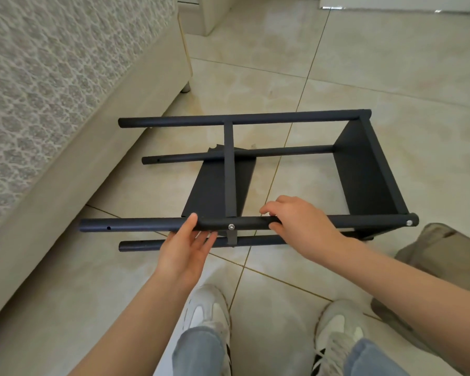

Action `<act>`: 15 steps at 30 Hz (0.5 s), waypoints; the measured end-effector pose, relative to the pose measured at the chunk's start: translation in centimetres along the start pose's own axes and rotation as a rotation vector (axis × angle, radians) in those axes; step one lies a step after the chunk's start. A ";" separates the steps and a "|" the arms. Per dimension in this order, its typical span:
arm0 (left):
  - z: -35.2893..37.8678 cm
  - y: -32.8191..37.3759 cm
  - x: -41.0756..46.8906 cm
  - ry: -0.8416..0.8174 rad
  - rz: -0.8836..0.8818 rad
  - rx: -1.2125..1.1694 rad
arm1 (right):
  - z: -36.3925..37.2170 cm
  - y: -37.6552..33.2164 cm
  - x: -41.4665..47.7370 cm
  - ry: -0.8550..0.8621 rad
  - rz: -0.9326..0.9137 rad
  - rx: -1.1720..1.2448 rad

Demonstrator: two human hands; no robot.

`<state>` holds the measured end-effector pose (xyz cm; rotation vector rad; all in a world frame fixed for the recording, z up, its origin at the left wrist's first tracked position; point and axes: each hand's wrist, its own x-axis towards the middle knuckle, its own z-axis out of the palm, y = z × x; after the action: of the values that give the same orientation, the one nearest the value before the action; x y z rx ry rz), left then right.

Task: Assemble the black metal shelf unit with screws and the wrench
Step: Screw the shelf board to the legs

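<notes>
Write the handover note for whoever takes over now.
Left hand: open, thumb on the near upper post, fingers straight beneath.
Right hand: grips the same post.
Shelf unit lies on its side on the floor.
Done: end panel and middle panel each show a screw in this post.
Left: hole at the post's free end is empty; wrench not in view.

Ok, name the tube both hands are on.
The near upper tube, bearing silver screws: the right hand grips it, the left hand touches it.
</notes>
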<state>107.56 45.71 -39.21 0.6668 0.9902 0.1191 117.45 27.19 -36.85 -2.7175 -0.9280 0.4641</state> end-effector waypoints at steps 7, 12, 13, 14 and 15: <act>0.7 0.3 0.1 0.031 0.000 -0.031 | -0.3 0.1 0.4 -0.048 -0.011 -0.029; 2.0 1.5 -1.0 -0.027 0.036 -0.022 | -2.2 0.5 0.4 -0.049 0.040 0.031; 2.2 1.7 -1.2 -0.032 0.043 -0.017 | -2.7 0.6 0.4 -0.048 0.049 0.048; 2.5 1.8 -1.5 -0.039 0.043 -0.016 | -3.1 0.7 0.3 -0.050 0.056 0.061; 2.7 1.9 -1.7 -0.050 0.042 -0.013 | -3.4 0.8 0.2 -0.056 0.061 0.068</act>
<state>109.12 45.30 -35.89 0.6759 0.9270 0.1452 119.26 26.30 -33.97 -2.6903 -0.8295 0.5755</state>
